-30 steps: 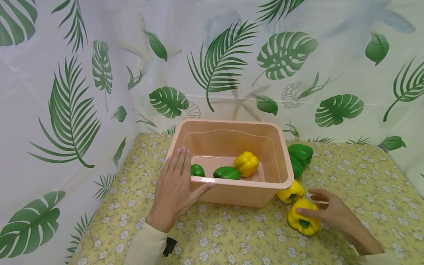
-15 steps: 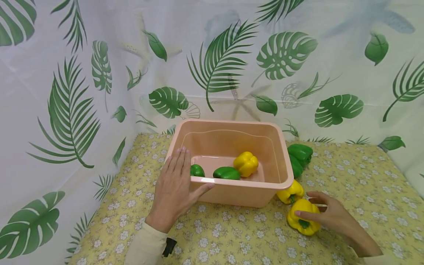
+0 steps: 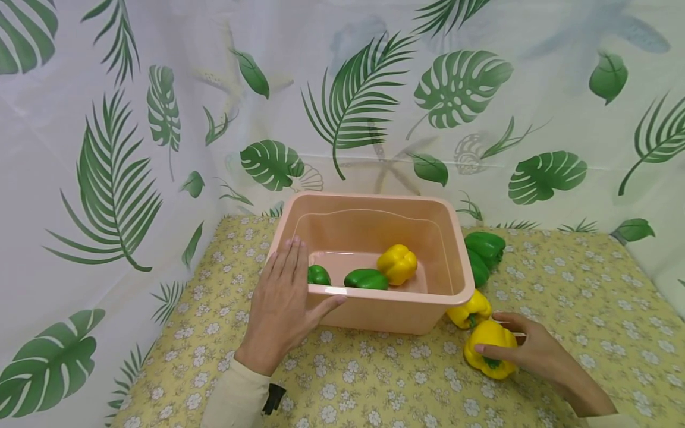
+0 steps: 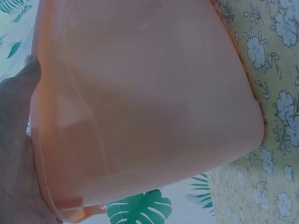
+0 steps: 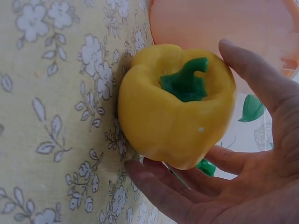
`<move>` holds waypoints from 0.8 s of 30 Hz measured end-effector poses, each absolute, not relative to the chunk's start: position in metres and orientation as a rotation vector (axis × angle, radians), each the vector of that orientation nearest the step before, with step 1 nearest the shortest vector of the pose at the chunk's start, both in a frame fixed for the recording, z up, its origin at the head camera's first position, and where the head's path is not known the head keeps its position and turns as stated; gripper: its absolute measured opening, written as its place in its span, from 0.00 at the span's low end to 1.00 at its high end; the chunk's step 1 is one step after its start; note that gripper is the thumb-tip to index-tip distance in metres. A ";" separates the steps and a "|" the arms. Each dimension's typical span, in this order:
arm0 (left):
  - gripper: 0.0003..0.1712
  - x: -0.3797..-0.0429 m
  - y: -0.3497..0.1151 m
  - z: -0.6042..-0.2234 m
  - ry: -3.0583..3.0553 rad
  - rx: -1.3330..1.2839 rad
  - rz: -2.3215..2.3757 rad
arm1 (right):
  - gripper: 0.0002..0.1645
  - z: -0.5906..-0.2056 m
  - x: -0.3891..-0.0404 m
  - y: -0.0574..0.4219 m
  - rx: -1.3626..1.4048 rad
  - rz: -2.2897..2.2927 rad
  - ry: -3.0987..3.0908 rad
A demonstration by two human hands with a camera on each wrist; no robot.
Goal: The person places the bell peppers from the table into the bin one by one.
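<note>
My left hand [image 3: 280, 303] lies over the front left rim of a pink plastic bin [image 3: 374, 315], fingers straight and thumb spread along the rim. In the left wrist view, the thumb [image 4: 32, 70] shows at the edge of the bin's outer wall [image 4: 154, 93]. On the right, my right hand [image 3: 540, 351] curls round a yellow bell pepper [image 3: 481, 339] on the cloth. The right wrist view has the thumb against one side of this pepper [image 5: 163, 121], its green stem facing the camera, and the fingers on the opposite side, partly hidden.
Inside the bin are a yellow bell pepper [image 3: 397, 264] and two green ones [image 3: 366, 279]. Outside, beside its right wall, sit another yellow pepper [image 3: 473, 309] and two green peppers [image 3: 484, 246]. A leaf-printed curtain [image 3: 348, 107] stands behind the flowered tablecloth [image 3: 348, 380].
My right hand has shifted slightly left and its fingers have come closer around the front yellow pepper. The left hand, the bin and the other peppers stay put.
</note>
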State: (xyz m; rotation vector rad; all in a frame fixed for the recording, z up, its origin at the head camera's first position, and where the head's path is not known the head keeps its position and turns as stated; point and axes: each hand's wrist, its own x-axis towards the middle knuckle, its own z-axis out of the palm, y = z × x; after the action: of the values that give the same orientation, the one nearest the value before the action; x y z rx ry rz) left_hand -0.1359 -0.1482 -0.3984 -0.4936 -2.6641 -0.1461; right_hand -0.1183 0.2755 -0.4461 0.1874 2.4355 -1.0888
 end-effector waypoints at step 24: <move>0.65 -0.136 -0.149 -0.399 -2.651 -0.499 -0.160 | 0.61 -0.451 -0.112 0.275 0.191 -1.201 2.376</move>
State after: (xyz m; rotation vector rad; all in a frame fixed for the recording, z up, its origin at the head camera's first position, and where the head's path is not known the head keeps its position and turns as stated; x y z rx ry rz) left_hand -0.1359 -0.1488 -0.3986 -0.4994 -2.6514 -0.1600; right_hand -0.1116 0.2750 -0.4507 0.1914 2.3761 -1.2014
